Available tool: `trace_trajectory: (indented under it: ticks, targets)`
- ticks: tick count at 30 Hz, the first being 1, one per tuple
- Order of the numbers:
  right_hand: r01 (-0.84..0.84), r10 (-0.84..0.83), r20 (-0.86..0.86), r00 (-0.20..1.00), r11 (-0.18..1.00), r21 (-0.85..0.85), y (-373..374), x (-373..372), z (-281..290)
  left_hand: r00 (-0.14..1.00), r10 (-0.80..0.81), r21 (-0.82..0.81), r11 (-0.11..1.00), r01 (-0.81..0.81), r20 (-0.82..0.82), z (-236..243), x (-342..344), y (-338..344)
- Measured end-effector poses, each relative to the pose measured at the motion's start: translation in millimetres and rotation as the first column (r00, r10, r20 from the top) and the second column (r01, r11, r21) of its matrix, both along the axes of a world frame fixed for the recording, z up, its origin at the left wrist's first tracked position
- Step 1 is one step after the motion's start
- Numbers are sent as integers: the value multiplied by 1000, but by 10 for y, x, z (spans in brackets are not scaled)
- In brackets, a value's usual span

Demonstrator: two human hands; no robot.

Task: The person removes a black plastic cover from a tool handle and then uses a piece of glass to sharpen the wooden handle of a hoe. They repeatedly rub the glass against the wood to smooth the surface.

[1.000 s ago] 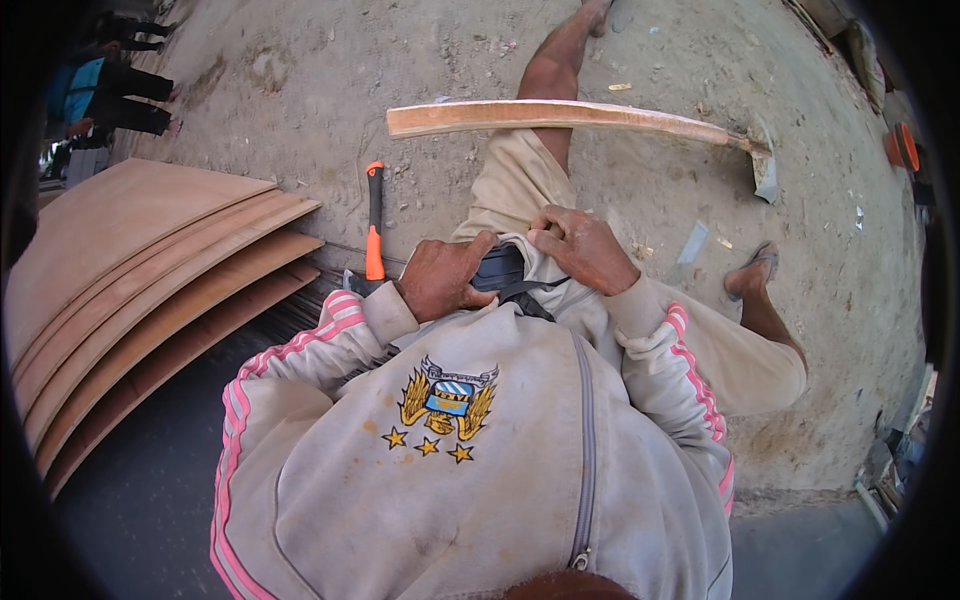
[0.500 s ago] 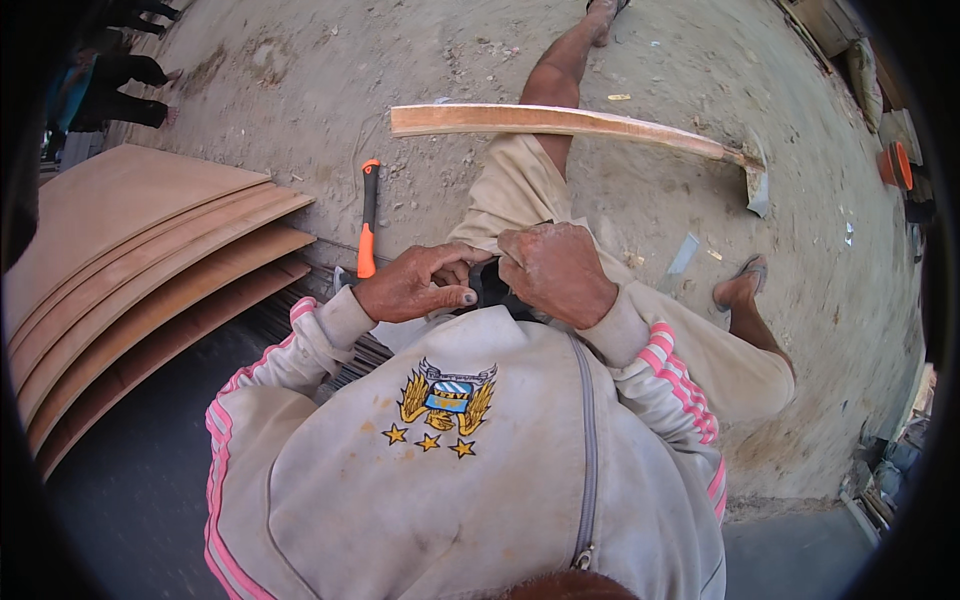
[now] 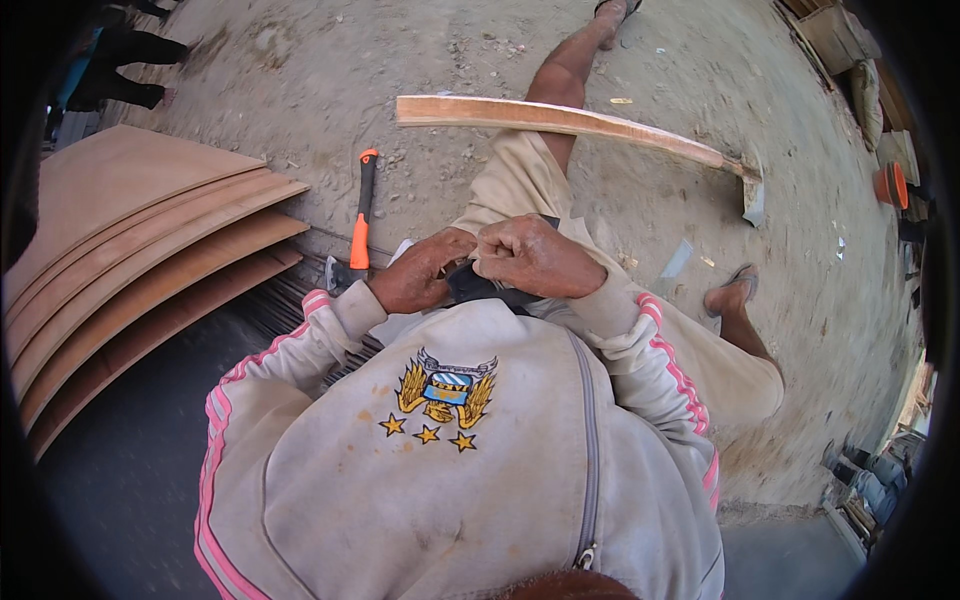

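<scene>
My left hand [image 3: 418, 272] and my right hand [image 3: 530, 255] meet at my waist, over a dark item [image 3: 500, 295] like a pouch or belt on my light trousers. Both have curled fingers, close together; what is between them is hidden. Left of them lies a hammer-like tool [image 3: 362, 230] with an orange and black handle, its metal head low beside a pile of thin bars. A long pale wooden strip [image 3: 560, 118] lies across my outstretched leg, with a bent metal piece [image 3: 752, 200] at its right end.
Stacked curved-looking plywood sheets [image 3: 140, 190] fill the left. My feet rest on dusty ground [image 3: 690, 80] scattered with scraps. A person [image 3: 130, 70] in dark trousers is at the upper left. An orange bucket [image 3: 888, 185] and piled material [image 3: 840, 40] stand along the right.
My right hand has moved left toward my left hand, its fingers now more curled over the dark item. My left hand's fingers have tucked in beside it. The view has shifted slightly.
</scene>
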State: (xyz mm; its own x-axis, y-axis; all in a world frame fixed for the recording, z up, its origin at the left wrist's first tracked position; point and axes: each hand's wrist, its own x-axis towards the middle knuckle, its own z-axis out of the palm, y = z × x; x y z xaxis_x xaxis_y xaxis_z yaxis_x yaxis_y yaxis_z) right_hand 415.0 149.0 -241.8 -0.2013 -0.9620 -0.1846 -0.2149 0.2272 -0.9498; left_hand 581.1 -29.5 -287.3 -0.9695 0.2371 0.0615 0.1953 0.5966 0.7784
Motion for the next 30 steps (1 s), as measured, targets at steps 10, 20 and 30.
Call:
trace_trajectory:
  ticks: [10, 20, 30]
  targets:
    - [22, -35, 146, 989, 996, 86, 126, -213, -211, 727, -190, 417, 898, -144, 660, 391, -258, -202]
    - [74, -77, -271, 960, 997, -22, 114, -47, -2, 923, 28, 101, 992, -73, 384, 251, -250, -89]
    - [-65, 41, -350, 936, 996, -57, 157, -79, -263, 826, -125, 103, 991, 81, 549, 234, -441, -221]
